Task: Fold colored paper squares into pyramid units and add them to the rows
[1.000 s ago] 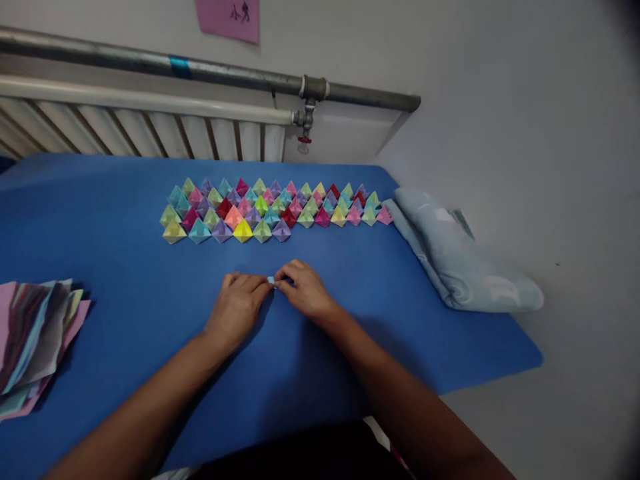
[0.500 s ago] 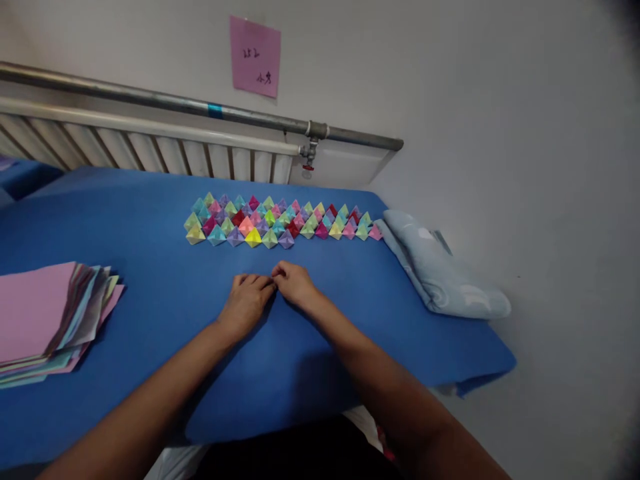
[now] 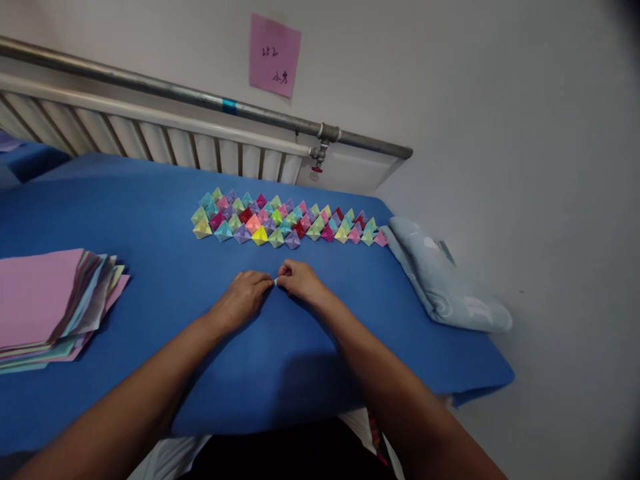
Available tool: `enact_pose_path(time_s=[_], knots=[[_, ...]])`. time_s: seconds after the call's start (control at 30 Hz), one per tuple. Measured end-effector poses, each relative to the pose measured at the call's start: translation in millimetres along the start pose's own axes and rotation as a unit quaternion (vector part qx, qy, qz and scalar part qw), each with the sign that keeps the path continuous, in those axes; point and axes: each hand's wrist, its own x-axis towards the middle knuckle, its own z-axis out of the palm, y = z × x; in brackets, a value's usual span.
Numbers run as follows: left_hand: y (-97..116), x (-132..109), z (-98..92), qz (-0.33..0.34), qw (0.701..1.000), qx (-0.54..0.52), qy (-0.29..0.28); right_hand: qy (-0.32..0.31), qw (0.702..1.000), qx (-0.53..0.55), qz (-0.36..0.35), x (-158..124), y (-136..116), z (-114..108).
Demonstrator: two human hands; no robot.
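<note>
Between my fingertips, just above the blue cloth, shows a small light-blue piece of paper (image 3: 275, 283), mostly hidden by the fingers. My left hand (image 3: 246, 291) is closed on its left side, and my right hand (image 3: 297, 277) pinches it from the right. Beyond the hands lie rows of small folded paper pieces (image 3: 259, 235) in many colours, pointed and packed close together. Off to the left is a thick stack of coloured paper sheets (image 3: 37, 293), pink on top.
A blue cloth (image 3: 150, 220) covers the work surface. On its right side rests a folded pale-blue blanket (image 3: 450, 287). Behind it run a white radiator (image 3: 145, 143) and a metal pipe (image 3: 190, 97) with a red valve. A pink note (image 3: 275, 55) hangs on the wall.
My fingertips have parted slightly, so a bit of light-blue paper now shows between them. The view has tilted and shifted a little. The folded pieces and the stack look unmoved.
</note>
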Motion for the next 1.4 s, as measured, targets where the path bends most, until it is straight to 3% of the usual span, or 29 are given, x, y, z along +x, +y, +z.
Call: enact_pose_path(time_s=[0.3, 0.43, 0.9, 1.03, 1.17, 1.27, 1.4], knots=[[4.4, 2.4, -5.8, 0.008, 0.998, 0.048, -0.025, -0.031, 0.999, 0.021, 0.023, 3.0, -2.9, 0.2], [4.6, 0.3, -5.0, 0.004, 0.998, 0.059, -0.009, -0.043, 0.998, 0.032, 0.022, 1.5, -5.2, -2.4], [4.6, 6.2, -6.5, -0.032, 0.999, 0.017, -0.027, -0.040, 0.987, 0.151, 0.034, -1.9, 8.1, -6.1], [-1.1, 29.5, -10.9, -0.110, 0.988, -0.106, -0.025, 0.025, 0.962, 0.271, 0.018, -5.1, 22.4, -4.4], [-17.3, 48.5, -11.2, -0.168, 0.970, -0.178, 0.007, 0.096, 0.912, 0.399, 0.000, 2.2, 34.8, -2.7], [-24.4, 48.3, -10.4, -0.193, 0.964, -0.181, 0.024, 0.107, 0.879, 0.465, -0.012, 17.6, 34.3, -2.4], [-17.7, 40.9, -11.4, -0.168, 0.963, -0.212, 0.012, 0.097, 0.851, 0.516, -0.023, 36.0, 28.4, -3.3]])
